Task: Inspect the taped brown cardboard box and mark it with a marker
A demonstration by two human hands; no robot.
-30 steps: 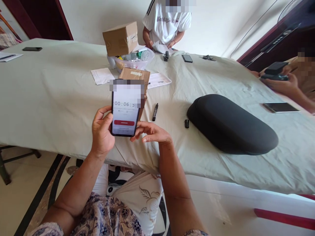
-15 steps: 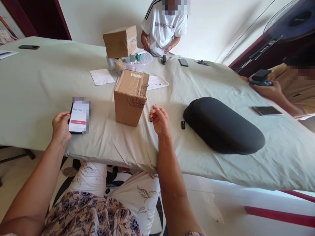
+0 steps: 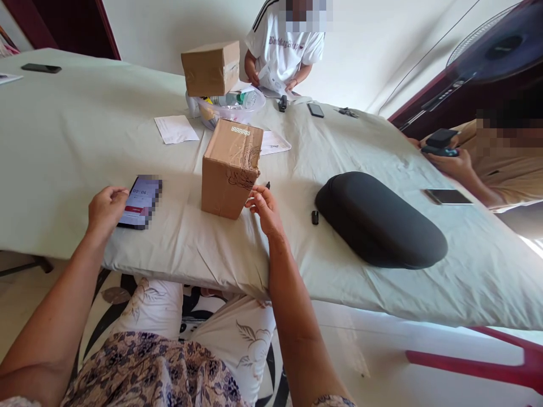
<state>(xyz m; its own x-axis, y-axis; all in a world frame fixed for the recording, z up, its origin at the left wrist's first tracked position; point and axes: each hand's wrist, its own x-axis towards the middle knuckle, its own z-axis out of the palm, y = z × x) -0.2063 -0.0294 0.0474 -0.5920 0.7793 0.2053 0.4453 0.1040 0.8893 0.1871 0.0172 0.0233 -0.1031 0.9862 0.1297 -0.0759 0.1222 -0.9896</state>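
My left hand (image 3: 108, 209) has its fingers closed at the left edge of a black smartphone (image 3: 138, 204), whose screen shows a timer and a red button. The phone leans low over the tablecloth. Beside the right face of an upright brown cardboard box (image 3: 224, 186) is my right hand (image 3: 263, 210), fingers loosely bent and apart, with nothing visible in them. Whether its fingertips touch the box I cannot tell. Just behind that hand shows the tip of a small dark object (image 3: 268, 185), the rest hidden. A small black cylinder (image 3: 315, 217) lies farther right.
A large black case (image 3: 382, 220) lies on the right. Behind the box are a plastic basin (image 3: 257, 104) with bottles, a second carton (image 3: 207, 70) and papers (image 3: 176, 129). One person sits opposite; another at right holds a black device (image 3: 441, 144). Several phones lie around.
The phone has tipped down toward the tablecloth, with my left hand turning over its edge. My right hand has moved left, close to the box. The view has shifted slightly.
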